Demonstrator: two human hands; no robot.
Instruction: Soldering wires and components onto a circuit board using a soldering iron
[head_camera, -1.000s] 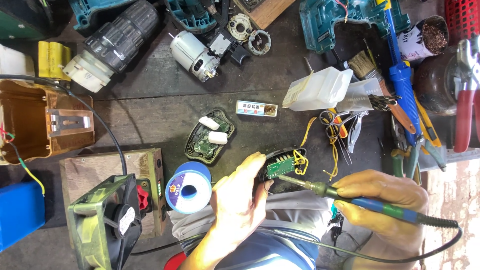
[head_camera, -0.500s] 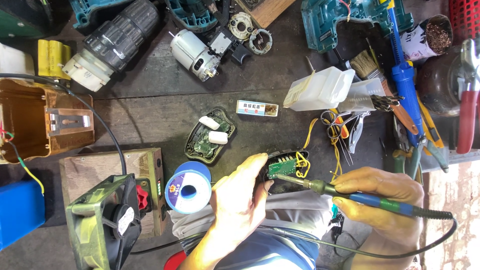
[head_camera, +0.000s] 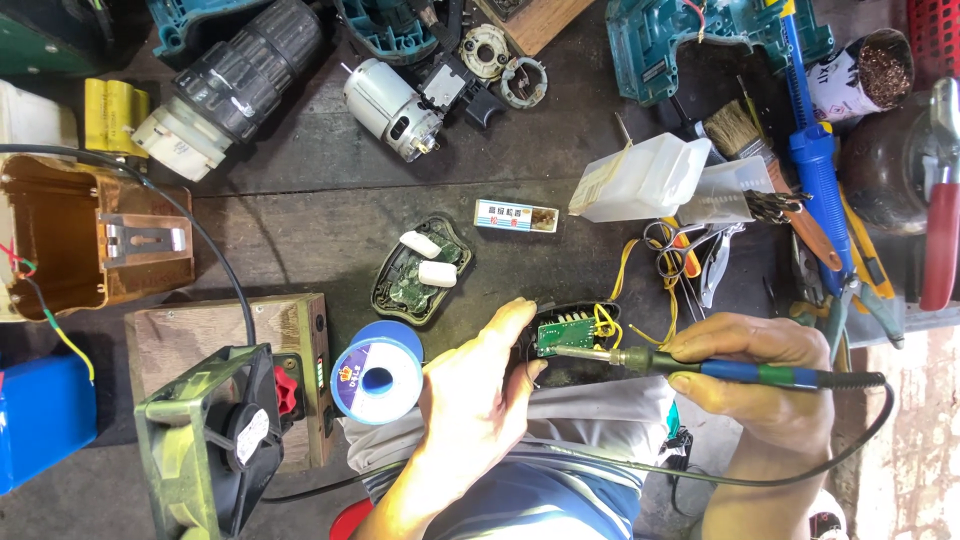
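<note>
Beside solder spool (head_camera: 378, 372), left hand (head_camera: 478, 392) fingers gripping circuit board (head_camera: 572, 335); right hand (head_camera: 762, 372) fingers closed around soldering iron (head_camera: 700, 367).

matt dark wooden bench (head_camera: 300, 215), shiny metal motor (head_camera: 385, 105), translucent plastic box (head_camera: 640, 180).

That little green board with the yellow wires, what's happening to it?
A person is soldering it. Their left hand steadies the small green circuit board, which sits in a black oval shell on the dark workbench. Their right hand holds a blue-handled soldering iron with its metal tip touching the board, beside the yellow wires. A blue spool of solder wire stands next to the left hand.
</note>
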